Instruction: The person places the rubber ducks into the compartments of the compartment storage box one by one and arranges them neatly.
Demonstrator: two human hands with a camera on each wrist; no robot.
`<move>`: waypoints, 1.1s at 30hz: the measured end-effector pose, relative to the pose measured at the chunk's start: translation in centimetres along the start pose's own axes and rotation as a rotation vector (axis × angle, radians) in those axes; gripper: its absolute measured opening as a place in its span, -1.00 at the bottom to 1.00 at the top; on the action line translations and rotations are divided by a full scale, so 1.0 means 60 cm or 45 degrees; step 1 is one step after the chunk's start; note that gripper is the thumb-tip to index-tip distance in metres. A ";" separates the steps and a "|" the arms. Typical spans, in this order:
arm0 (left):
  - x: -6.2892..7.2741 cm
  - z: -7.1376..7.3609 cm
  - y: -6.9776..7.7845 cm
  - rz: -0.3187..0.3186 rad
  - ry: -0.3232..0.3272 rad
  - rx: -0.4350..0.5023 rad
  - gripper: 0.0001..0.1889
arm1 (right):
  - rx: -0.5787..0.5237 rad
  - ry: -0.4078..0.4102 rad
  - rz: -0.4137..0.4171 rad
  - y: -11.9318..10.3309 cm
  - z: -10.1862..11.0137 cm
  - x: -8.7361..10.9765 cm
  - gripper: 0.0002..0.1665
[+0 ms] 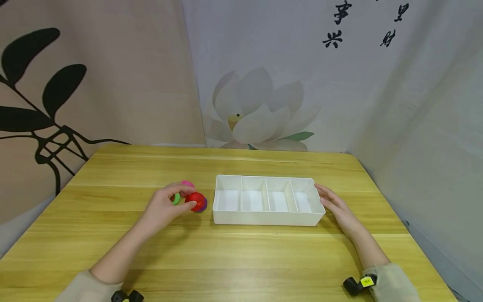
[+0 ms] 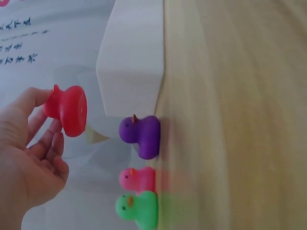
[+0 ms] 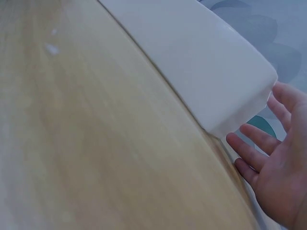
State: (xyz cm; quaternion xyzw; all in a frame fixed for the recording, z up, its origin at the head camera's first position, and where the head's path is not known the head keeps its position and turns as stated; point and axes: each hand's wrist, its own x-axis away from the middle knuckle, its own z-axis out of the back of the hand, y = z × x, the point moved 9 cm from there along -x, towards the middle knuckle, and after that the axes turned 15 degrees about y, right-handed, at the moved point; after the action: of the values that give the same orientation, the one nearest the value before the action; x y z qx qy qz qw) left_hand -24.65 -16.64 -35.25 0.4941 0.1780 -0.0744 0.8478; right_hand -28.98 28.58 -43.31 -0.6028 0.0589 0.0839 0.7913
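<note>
My left hand [image 1: 166,205] pinches a red rubber duck [image 2: 68,110] between thumb and fingers, holding it above the table. Below and beside it a purple duck [image 2: 143,136], a pink duck [image 2: 138,179] and a green duck [image 2: 139,209] stand on the wood; in the head view the hand and red duck partly cover them. A white box [image 1: 264,218] with several compartments, all bare inside, lies to the right of the ducks. At the box's right end, my right hand [image 1: 337,209] rests its fairly straight fingers [image 3: 249,149] against the end wall.
The wooden table [image 1: 241,260] carries the box and the ducks. A pale curtain [image 1: 279,50] with a printed lotus and writing hangs behind its far edge. Each wrist wears a small black camera [image 1: 352,286].
</note>
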 end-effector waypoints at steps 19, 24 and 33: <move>-0.031 -0.073 0.075 -0.014 -0.159 0.131 -0.77 | -0.003 -0.006 0.003 0.001 0.000 0.001 -0.42; -0.038 -0.104 0.092 -0.045 -0.236 0.202 -0.77 | -0.005 -0.009 -0.003 0.001 0.001 0.001 -0.41; -0.051 -0.159 0.118 -0.107 -0.324 0.234 -0.77 | -0.004 -0.011 -0.009 0.002 0.003 0.002 -0.41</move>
State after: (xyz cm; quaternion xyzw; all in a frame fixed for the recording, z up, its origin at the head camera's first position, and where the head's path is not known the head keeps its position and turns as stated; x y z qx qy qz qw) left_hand -27.56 -5.00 -32.64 0.5484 0.0820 -0.1878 0.8107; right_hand -28.87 28.78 -43.42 -0.6038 0.0531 0.0839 0.7909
